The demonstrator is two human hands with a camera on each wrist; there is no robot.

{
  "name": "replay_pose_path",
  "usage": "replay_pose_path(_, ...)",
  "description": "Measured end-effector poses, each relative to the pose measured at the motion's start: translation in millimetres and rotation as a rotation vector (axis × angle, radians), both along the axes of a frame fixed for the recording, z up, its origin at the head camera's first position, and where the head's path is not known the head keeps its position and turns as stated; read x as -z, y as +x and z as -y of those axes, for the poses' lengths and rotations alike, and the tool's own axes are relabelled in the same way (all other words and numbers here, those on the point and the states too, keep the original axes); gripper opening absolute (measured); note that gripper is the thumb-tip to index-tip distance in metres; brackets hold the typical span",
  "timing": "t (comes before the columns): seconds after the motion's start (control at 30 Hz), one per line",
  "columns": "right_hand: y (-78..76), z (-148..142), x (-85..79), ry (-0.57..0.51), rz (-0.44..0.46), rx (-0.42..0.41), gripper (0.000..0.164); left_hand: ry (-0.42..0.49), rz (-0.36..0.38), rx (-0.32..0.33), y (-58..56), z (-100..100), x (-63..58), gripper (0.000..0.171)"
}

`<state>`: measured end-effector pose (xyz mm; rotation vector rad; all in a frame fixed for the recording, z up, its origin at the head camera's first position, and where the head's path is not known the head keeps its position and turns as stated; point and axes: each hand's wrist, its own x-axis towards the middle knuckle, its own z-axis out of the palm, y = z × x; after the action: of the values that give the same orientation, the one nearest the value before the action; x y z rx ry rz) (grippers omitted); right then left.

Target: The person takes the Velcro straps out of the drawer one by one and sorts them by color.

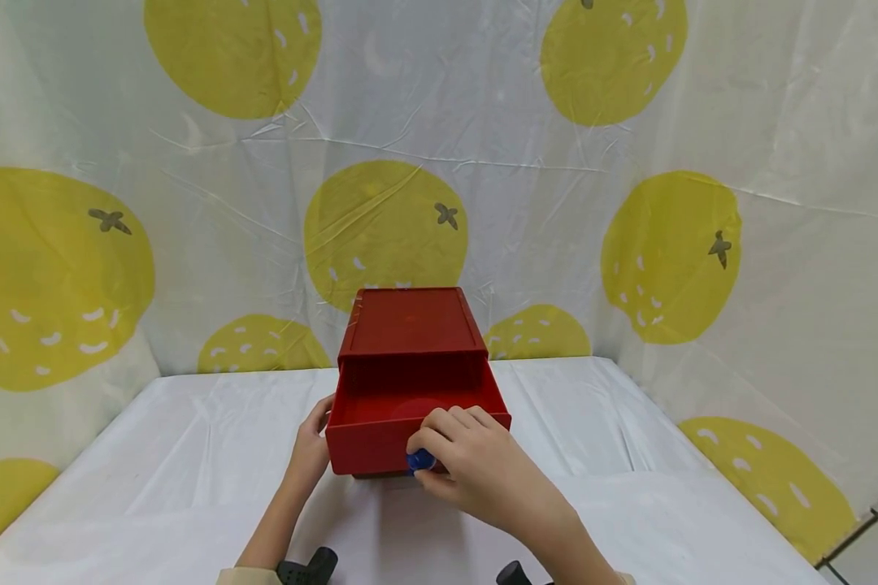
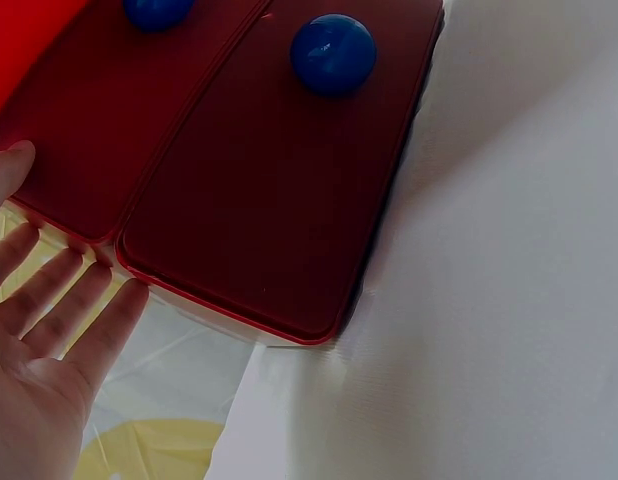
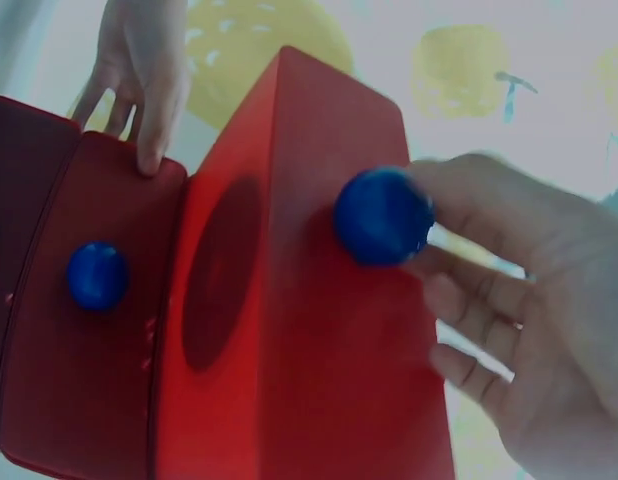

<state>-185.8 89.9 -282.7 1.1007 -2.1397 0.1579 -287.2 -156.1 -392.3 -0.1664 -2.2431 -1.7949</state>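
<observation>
A red drawer cabinet stands on the white table, its top drawer pulled out toward me. My right hand pinches the round blue knob on that drawer's front between thumb and fingers. At the cabinet's left side is my left hand, its fingers nearly straight along the side wall and the thumb at the front edge of a closed drawer. Two closed lower drawers show in the left wrist view, each with a blue knob. Inside the open drawer lies a darker red round patch.
White cloth covers the table around the cabinet. Behind and beside it hangs a white curtain with big yellow fruit prints. Dark wrist mounts sit at the bottom of the head view. A tiled surface shows at the lower right.
</observation>
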Motion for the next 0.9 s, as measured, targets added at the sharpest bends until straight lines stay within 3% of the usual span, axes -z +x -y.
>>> replay_pose_path(0.17,-4.1,-5.5,-4.3,-0.066,0.083,-0.137,0.015,0.001,0.002,-0.001,0.7,0.1,-1.3,0.046)
replay_pose_path(0.43,-14.3,-8.6,-7.5,-0.143,0.017,-0.276,0.017,0.013,0.006,0.007,0.6,0.3,-4.3,0.045)
replay_pose_path(0.63,-20.4,-8.6,-5.7,-0.171,0.001,-0.271,0.022,0.016,0.015,0.007,0.6,0.4,-4.7,0.047)
replay_pose_path(0.9,-25.9,-10.5,-3.1,-0.224,-0.009,-0.194,0.025,0.011,0.002,0.021,1.8,1.3,-3.6,0.046)
